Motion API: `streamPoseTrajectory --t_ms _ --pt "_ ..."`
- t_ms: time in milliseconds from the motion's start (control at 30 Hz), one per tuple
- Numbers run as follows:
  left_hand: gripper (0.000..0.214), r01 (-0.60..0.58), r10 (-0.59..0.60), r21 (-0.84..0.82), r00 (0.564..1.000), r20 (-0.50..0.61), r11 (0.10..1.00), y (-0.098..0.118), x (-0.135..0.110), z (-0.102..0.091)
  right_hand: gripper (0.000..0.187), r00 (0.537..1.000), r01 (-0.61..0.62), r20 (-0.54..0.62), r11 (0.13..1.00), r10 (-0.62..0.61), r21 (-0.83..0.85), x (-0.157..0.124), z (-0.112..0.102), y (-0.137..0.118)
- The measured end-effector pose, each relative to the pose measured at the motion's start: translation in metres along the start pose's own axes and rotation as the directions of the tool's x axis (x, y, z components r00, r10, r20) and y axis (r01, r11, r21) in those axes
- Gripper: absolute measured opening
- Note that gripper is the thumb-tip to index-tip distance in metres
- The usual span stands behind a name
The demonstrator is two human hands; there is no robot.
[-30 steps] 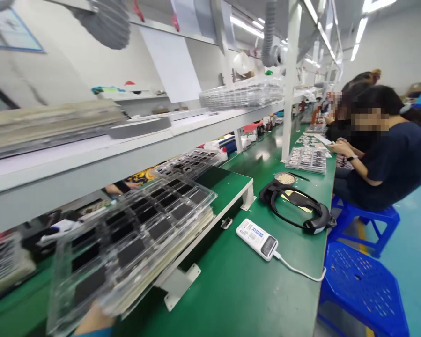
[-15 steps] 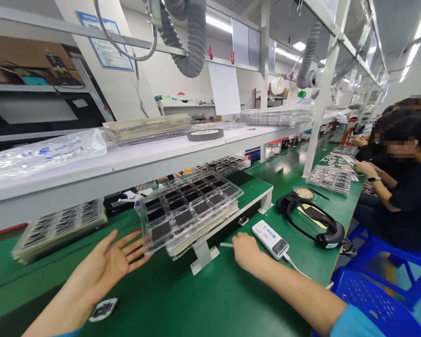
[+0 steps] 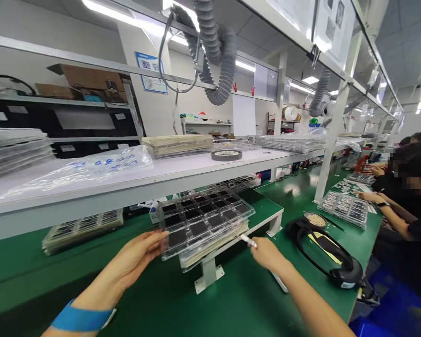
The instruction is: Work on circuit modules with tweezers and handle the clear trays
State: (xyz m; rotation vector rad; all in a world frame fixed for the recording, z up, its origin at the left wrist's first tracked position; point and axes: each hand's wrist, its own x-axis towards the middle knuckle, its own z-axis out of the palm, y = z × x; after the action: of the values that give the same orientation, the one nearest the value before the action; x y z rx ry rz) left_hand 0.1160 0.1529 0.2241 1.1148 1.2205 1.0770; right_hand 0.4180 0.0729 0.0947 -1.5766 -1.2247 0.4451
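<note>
Head view shows a clear plastic tray (image 3: 205, 219) of dark square parts lying on top of a stack of like trays on a small raised green platform (image 3: 266, 208), just under the white shelf (image 3: 182, 171). Left hand (image 3: 140, 255) has its fingers spread and its fingertips touching the tray's near left edge, without closing round it. Right hand (image 3: 266, 252) is closed on a thin white stick (image 3: 248, 240), whose tip points toward the stack's near right side, close to it; whether it touches cannot be told. A blue wristband (image 3: 78, 319) sits on the left forearm. Both hands are above the green bench (image 3: 238, 304). To the left on the bench lies another flat stack of trays (image 3: 82, 229). To the right rests a black headset (image 3: 328, 252) with a small round dish (image 3: 314, 219) just beyond it. On the shelf lie a clear plastic bag (image 3: 84, 168), a pile of trays (image 3: 178, 145) and a roll of tape (image 3: 226, 155). A grey ribbed hose (image 3: 219, 51) hangs overhead. Further right, other people sit along the bench, a co-worker's hand (image 3: 366, 197) near a tray of small parts (image 3: 343, 208)
</note>
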Motion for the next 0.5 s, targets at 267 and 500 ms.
streamPoseTrajectory --t_ms 267,500 --pt "0.045 -0.056 0.084 -0.143 0.977 0.196 0.988 0.017 -0.028 0.033 0.055 0.988 -0.153 0.045 0.909 0.147 0.388 0.025 -0.074 -0.032" --pt "0.048 -0.142 0.183 -0.142 0.924 0.337 0.98 0.01 -0.018 0.034 0.017 0.945 -0.282 0.149 0.497 0.291 0.821 0.01 -0.13 -0.031"
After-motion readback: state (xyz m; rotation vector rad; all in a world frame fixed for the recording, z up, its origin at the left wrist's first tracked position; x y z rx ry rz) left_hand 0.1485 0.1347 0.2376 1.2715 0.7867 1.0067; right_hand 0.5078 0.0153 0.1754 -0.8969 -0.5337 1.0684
